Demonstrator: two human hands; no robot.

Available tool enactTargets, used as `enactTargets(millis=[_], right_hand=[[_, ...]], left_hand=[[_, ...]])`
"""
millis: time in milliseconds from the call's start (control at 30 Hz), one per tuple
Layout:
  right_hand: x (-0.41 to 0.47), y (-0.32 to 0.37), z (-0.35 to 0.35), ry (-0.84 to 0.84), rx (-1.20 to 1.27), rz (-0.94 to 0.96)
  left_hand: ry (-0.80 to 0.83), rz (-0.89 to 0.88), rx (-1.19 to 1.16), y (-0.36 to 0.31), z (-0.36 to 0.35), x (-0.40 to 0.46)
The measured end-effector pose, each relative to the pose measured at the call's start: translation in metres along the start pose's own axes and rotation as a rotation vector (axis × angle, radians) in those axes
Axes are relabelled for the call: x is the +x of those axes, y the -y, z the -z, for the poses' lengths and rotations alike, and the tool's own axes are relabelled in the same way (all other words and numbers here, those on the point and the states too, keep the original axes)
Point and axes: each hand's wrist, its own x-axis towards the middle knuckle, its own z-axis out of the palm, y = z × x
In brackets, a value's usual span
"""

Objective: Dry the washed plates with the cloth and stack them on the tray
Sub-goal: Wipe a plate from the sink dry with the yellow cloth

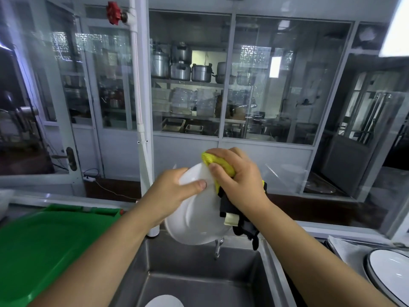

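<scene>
I hold a white plate [197, 220] tilted up over the steel sink [199, 278]. My left hand [172, 191] grips its upper left rim, thumb across the face. My right hand [239, 180] grips a yellow and black cloth [223, 165] and presses it against the plate's upper right edge; the cloth's black part [241, 227] hangs down below my wrist. A green tray [44, 247] lies to the left of the sink. Another white plate [164, 302] shows at the bottom of the sink basin.
A tap spout [218, 248] pokes out below the held plate. At the right, black-rimmed white plates [389, 273] sit on the counter. A white pipe [143, 129] rises behind the sink. Glass partitions with shelves of pots stand beyond.
</scene>
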Motion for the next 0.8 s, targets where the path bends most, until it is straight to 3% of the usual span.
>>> enactTargets(millis=[100, 233, 467, 600, 700, 800], right_hand=[[0.006, 0.000, 0.000, -0.004, 0.122, -0.043], [0.004, -0.011, 0.000, -0.172, 0.545, -0.379], [-0.011, -0.017, -0.022, -0.444, 0.936, -0.823], [-0.011, -0.019, -0.008, -0.482, 0.837, -0.792], [-0.010, -0.017, 0.003, -0.347, 0.663, -0.691], [-0.009, -0.010, 0.003, -0.228, 0.492, -0.537]], left_hand=[[-0.045, -0.028, -0.006, -0.005, -0.002, -0.002], [-0.143, -0.049, -0.118, -0.009, 0.005, -0.007], [-0.383, -0.166, -0.469, -0.004, -0.012, -0.012], [-0.214, -0.008, -0.448, 0.002, 0.002, -0.012], [-0.044, 0.113, -0.333, -0.004, 0.022, -0.007], [-0.029, 0.092, -0.257, -0.006, 0.020, -0.006]])
